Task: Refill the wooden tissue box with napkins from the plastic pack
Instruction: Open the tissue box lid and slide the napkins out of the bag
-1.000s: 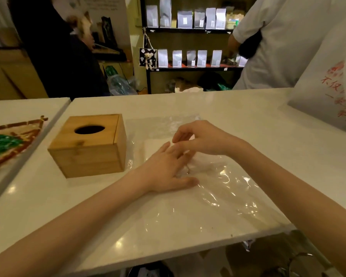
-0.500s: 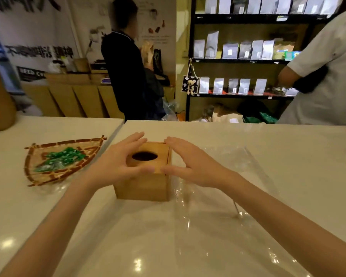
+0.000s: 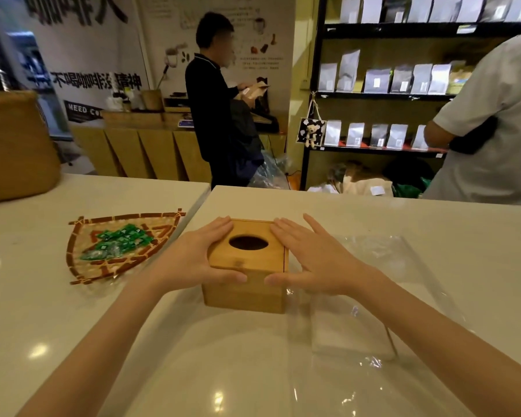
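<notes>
The wooden tissue box [image 3: 247, 291] stands on the white counter [image 3: 193, 356], its dark oval slot facing up. My left hand [image 3: 193, 257] wraps its left side, thumb on the front edge of the lid. On the right side my right hand [image 3: 310, 260] grips the same way. The clear plastic pack [image 3: 373, 296] lies flat just right of the box, with a stack of white napkins [image 3: 349, 335] inside it, partly under my right forearm.
A woven fan-shaped tray [image 3: 82, 266] holding green wrapped candies sits to the left on a second counter. A woven basket [image 3: 15, 145] stands far left. Two people stand beyond the counter, in front of shelves of pouches.
Both hands left the plastic pack, moved left to the wooden box and closed around its sides. The camera view tilted up and toward the box.
</notes>
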